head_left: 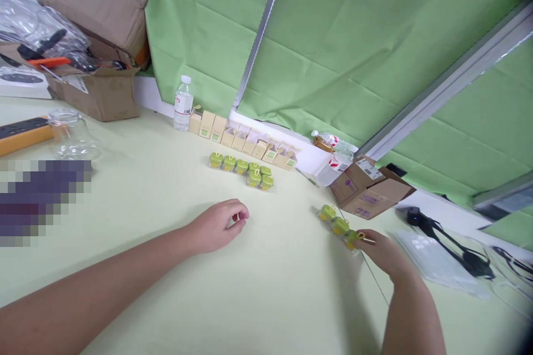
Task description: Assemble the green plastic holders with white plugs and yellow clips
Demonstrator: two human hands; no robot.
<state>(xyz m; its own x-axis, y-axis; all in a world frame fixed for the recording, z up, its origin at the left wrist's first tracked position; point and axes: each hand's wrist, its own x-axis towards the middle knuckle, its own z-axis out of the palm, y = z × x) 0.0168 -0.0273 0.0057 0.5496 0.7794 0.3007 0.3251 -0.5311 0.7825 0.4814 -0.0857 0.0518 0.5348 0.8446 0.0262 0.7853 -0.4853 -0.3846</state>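
Observation:
My right hand pinches the nearest of three small clear containers with green lids and yellow loops, the green-lidded container. The other two, a middle container and a far container, stand in line against it. My left hand rests over the table, fingers loosely curled with a gap to the thumb and nothing visible between them. Beyond it stands a group of similar green-lidded containers, most in a row with two in front at its right end. Behind them runs a row of small tan cartons, several with tops open.
A clear bottle stands left of the cartons; more bottles lie by a cardboard box. A headset and plastic bags lie right. A glass jar, power strip and filled box are left.

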